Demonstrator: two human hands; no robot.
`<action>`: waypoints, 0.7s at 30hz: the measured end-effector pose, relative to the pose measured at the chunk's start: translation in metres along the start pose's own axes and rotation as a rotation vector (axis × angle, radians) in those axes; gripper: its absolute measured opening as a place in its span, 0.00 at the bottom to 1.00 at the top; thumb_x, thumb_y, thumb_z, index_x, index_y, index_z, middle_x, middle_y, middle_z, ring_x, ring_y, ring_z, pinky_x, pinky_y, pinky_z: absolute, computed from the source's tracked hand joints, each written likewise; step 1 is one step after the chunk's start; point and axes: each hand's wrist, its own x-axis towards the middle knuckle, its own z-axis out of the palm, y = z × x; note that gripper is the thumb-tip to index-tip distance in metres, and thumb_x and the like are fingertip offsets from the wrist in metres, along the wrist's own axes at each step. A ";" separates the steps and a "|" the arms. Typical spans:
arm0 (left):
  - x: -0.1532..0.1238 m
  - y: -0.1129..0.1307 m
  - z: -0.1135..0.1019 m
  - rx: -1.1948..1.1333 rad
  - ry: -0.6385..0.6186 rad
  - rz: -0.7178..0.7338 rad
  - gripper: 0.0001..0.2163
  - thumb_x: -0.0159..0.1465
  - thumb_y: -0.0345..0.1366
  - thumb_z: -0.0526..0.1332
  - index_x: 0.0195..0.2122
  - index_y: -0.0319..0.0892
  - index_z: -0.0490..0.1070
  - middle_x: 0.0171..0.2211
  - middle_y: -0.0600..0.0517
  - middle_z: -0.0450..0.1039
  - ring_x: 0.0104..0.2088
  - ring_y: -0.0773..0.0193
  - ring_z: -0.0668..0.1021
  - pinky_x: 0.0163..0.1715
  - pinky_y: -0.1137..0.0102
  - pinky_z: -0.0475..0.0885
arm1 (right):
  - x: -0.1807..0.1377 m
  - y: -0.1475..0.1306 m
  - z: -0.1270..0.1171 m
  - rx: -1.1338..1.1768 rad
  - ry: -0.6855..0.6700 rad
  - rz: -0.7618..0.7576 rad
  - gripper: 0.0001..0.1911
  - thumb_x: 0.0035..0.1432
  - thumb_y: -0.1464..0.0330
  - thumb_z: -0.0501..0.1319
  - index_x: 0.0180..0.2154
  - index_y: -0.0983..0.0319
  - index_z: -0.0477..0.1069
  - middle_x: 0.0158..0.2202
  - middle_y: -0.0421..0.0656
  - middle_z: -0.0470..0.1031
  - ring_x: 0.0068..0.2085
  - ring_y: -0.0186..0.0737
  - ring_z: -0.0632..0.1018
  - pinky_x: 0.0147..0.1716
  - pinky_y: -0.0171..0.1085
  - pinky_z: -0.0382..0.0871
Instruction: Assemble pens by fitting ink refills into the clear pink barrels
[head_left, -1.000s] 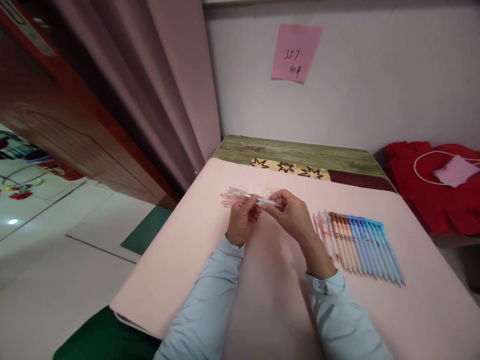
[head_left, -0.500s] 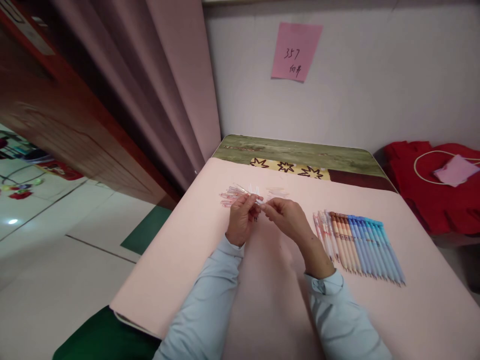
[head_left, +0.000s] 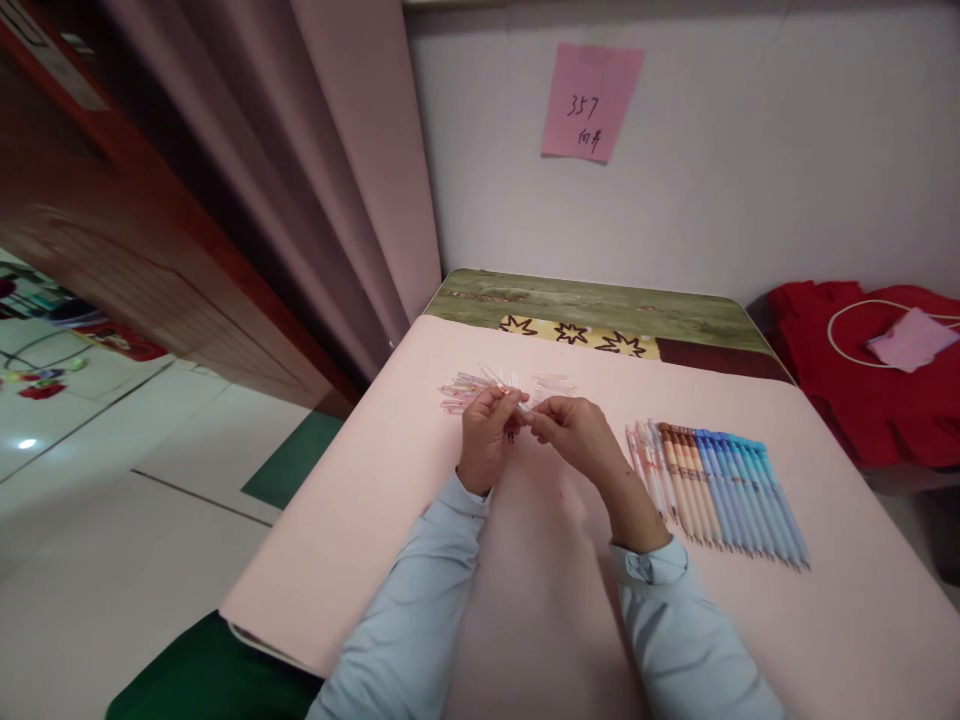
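Note:
Over the far half of the table, my left hand [head_left: 484,435] is closed on a slim, pale, see-through pen [head_left: 523,407]. The fingertips of my right hand [head_left: 576,432] pinch the near end of the same pen, so the two hands almost meet. Just beyond my left hand lies a loose pile of clear, pinkish pen barrels [head_left: 459,388]. Several thin pale sticks [head_left: 553,384], too faint to name, lie behind my right hand. To the right, finished-looking pens [head_left: 724,495] form a neat row, from white-pink through brown-orange to blue.
A pink cover [head_left: 360,520] lies over the table, with a green wood-patterned strip [head_left: 600,295] along its back. Behind stands a wall with a pink note [head_left: 592,105]. Red cloth [head_left: 840,400] is at the right; a curtain [head_left: 360,150] and wooden door [head_left: 172,250] are left.
My left hand has turned slightly and shifted a little to the right, and the pen's angle has changed. My right hand stays nearly in place, still pinching. The row of pens is unmoved.

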 end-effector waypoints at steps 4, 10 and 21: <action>0.000 0.004 0.002 0.009 0.038 0.110 0.36 0.57 0.39 0.70 0.65 0.45 0.56 0.26 0.57 0.74 0.23 0.70 0.73 0.26 0.73 0.67 | 0.001 0.004 -0.002 0.018 -0.011 0.050 0.16 0.61 0.58 0.59 0.27 0.59 0.77 0.25 0.40 0.79 0.28 0.38 0.78 0.31 0.34 0.66; 0.000 0.007 0.000 0.072 0.045 0.133 0.40 0.57 0.36 0.69 0.68 0.46 0.51 0.27 0.57 0.74 0.25 0.70 0.74 0.31 0.73 0.70 | 0.001 0.004 -0.003 -0.007 -0.089 0.005 0.17 0.62 0.59 0.59 0.25 0.59 0.76 0.24 0.39 0.79 0.28 0.37 0.78 0.32 0.34 0.66; -0.001 0.002 0.004 0.061 0.120 0.169 0.31 0.56 0.34 0.68 0.59 0.45 0.58 0.26 0.59 0.72 0.23 0.70 0.73 0.30 0.72 0.69 | 0.003 0.005 0.003 -0.021 -0.096 -0.020 0.17 0.62 0.59 0.58 0.25 0.59 0.77 0.24 0.40 0.79 0.27 0.37 0.77 0.30 0.33 0.64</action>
